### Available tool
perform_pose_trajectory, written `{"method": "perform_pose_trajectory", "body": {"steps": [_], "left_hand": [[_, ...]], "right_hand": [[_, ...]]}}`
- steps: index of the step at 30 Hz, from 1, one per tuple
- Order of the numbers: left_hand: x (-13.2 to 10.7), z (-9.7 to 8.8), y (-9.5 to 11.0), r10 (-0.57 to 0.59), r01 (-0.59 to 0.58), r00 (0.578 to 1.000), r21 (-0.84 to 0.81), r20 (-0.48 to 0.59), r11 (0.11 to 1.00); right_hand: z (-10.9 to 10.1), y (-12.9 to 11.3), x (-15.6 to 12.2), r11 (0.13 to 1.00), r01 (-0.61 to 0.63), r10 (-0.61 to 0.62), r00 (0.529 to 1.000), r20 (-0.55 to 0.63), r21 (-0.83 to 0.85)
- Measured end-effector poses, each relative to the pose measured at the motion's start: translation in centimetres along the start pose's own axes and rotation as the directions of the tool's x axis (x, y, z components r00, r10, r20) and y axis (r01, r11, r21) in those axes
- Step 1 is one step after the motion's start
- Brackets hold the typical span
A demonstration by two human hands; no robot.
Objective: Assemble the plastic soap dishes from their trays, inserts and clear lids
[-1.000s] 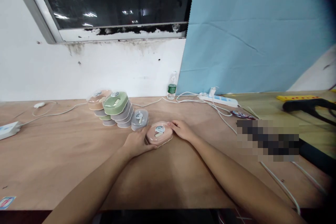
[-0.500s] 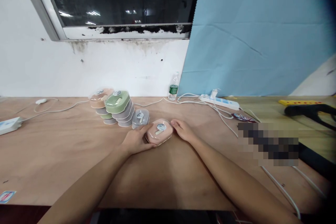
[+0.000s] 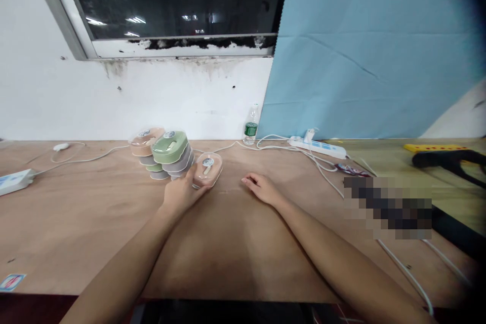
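My left hand (image 3: 180, 195) grips a pink lidded lunch box (image 3: 208, 171), thumb along its near side and fingers at its left. The box has a clear cover, a round label and a pale piece on the lid. The small grey box seen there before is hidden by it; whether the pink one rests on it I cannot tell. Just left stand two stacks of similar boxes, one topped by a green box (image 3: 170, 147), the other by a peach box (image 3: 146, 140). My right hand (image 3: 261, 188) lies on the table, open and empty, fingers loosely curled.
A water bottle (image 3: 251, 125) stands by the wall. White power strips lie at right (image 3: 319, 148) and left (image 3: 15, 182), with cables trailing over the wooden table (image 3: 212, 258). A black object (image 3: 448, 162) and a yellow strip (image 3: 433, 148) are at the far right.
My left hand has moved the pink lunch box left and back, to where the small grey box showed. My right hand has come off the box and stays nearly in place.
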State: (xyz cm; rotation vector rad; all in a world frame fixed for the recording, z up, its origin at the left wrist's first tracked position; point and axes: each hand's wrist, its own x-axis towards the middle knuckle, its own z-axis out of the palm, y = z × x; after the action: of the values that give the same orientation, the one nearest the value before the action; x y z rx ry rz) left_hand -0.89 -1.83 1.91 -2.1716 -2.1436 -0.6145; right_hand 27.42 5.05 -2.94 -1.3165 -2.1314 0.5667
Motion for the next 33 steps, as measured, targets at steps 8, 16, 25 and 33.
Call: {"method": "perform_pose_trajectory", "body": {"steps": [8, 16, 25, 33], "left_hand": [[-0.2, 0.0, 0.5, 0.024, -0.025, 0.999, 0.047, 0.030, 0.999], [0.0, -0.8, -0.3, -0.040, 0.041, 0.999, 0.054, -0.009, 0.998], [0.1, -0.2, -0.2, -0.028, 0.027, 0.999, 0.016, 0.025, 0.999], [-0.3, 1.0, -0.6, 0.247, -0.244, 0.969, -0.115, 0.008, 0.963]], "right_hand": [[0.0, 0.1, 0.0, 1.000, 0.011, -0.011, 1.000, 0.006, 0.002], [0.1, 0.4, 0.1, 0.999, 0.026, -0.026, 1.000, 0.005, -0.020], [-0.1, 0.0, -0.1, 0.999, 0.027, -0.026, 1.000, 0.007, -0.041], [0.1, 0.2, 0.0, 0.998, 0.050, -0.050, 0.999, -0.008, -0.047]]}}
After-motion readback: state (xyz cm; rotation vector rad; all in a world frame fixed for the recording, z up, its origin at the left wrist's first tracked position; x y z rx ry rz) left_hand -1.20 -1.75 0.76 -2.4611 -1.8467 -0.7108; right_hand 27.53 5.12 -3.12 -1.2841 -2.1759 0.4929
